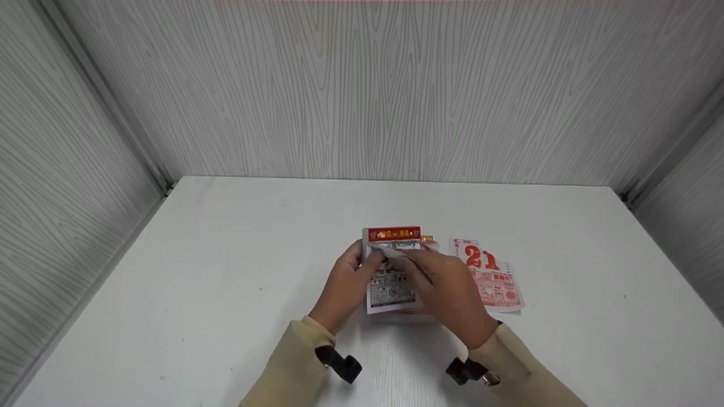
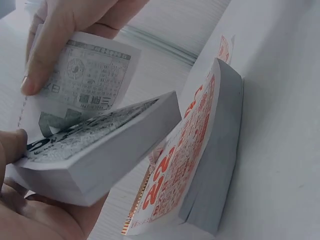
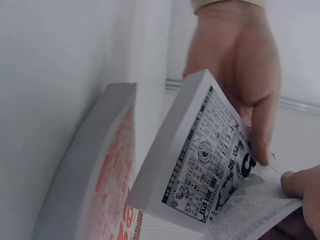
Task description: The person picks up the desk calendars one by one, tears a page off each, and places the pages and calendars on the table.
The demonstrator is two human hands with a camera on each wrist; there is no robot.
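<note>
My left hand (image 1: 343, 285) grips a thick tear-off calendar (image 1: 393, 291) by its left side, the thumb lying on the printed face. The calendar has a red and gold header strip and black print, and is tilted up off the table. My right hand (image 1: 457, 291) pinches its top page (image 2: 95, 75), which is lifted and folded back toward the header; in the right wrist view this thin page (image 3: 250, 212) bends away from the block. Whether it is partly torn at the binding cannot be told. Beneath lies a second calendar (image 2: 175, 170) with a red 22.
A loose page (image 1: 496, 285) with a red 21 and a ragged top edge lies on the white table (image 1: 226, 254), right of the calendars. Wood-grain panels (image 1: 362, 90) enclose the table at the back and both sides. Black straps with small devices sit on both wrists.
</note>
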